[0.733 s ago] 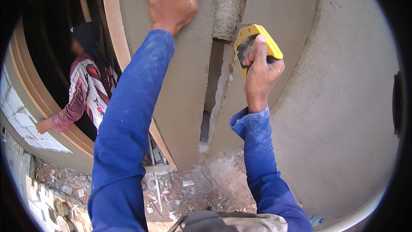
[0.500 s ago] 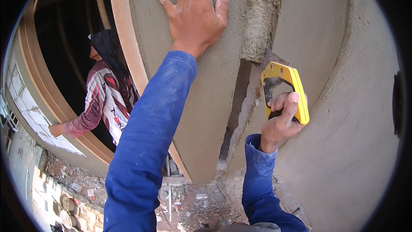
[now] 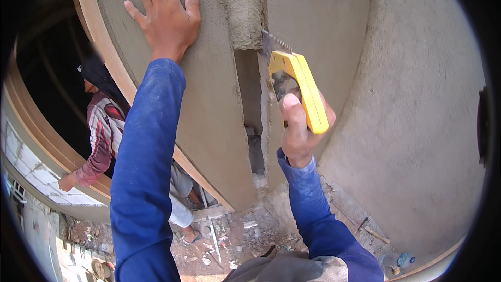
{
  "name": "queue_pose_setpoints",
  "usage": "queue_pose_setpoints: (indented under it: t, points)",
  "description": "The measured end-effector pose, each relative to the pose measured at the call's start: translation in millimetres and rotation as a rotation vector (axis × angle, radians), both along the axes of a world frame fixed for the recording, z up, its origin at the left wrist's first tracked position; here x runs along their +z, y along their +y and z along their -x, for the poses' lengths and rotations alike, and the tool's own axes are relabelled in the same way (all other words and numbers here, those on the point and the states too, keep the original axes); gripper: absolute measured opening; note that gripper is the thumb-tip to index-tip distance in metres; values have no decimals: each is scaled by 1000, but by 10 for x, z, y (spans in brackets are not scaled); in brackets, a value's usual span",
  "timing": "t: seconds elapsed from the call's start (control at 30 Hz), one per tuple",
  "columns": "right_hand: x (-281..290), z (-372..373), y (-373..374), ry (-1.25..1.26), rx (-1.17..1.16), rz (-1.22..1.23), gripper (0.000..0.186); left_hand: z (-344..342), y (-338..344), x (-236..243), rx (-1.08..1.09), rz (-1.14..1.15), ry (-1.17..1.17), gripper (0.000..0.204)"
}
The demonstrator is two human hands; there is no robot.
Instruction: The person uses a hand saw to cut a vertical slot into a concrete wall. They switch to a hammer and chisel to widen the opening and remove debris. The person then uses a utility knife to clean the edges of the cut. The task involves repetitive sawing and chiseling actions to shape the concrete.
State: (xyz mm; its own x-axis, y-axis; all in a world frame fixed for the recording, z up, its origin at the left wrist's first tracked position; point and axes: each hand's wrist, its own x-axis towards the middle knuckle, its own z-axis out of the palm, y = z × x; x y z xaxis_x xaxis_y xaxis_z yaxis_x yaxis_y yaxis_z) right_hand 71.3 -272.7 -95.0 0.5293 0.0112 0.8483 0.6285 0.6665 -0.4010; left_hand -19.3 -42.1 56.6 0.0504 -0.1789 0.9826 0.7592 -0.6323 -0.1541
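My left hand lies flat with spread fingers on the grey plastered wall, left of a rough vertical groove. Below the groove's mortar fill a narrow slot runs down through the wall to near the ground. My right hand is wrapped round the yellow handle of a handsaw. The saw's toothed blade points up and left, at the right edge of the groove near the slot's top. Part of the blade is hidden behind the wall edge or handle; which one, I cannot tell.
A person stands in the wood-framed opening at left, one hand on the sill. A curved plastered wall rises at right. Rubble covers the ground below; a hammer-like tool and a plastic bottle lie at lower right.
The view has swung right, so wall, slot and hands appear further left. The saw stays in my right hand at the slot's right edge, its handle turned. My left hand remains flat on the wall.
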Motion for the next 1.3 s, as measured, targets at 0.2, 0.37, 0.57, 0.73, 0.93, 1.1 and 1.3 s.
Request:
queue_pose_setpoints:
  t: [0.2,0.37,0.57,0.73,0.93,1.1,1.3]
  points:
    - [-159,-8,109,-44,-90,-95,23,-44,-123,74,3,-28,-26,65]
    - [-1,42,-337,-65,25,-31,23,-3,-73,38,-7,-13,-12,65]
    - [-18,-197,76,42,-67,136,27,-67,-104,25,-17,22,11,65]
    - [-9,185,-341,7,66,-103,30,-66,-64,-13,27,43,-7,65]
    - [79,-225,-86,-50,-127,49,24,-168,-63,1,7,50,23,64]
    - [-29,101,-348,-18,57,-142,24,-111,-30,80,19,23,-23,64]
    - [-52,-107,-172,31,42,-13,25,-128,44,-209,-3,73,59,65]
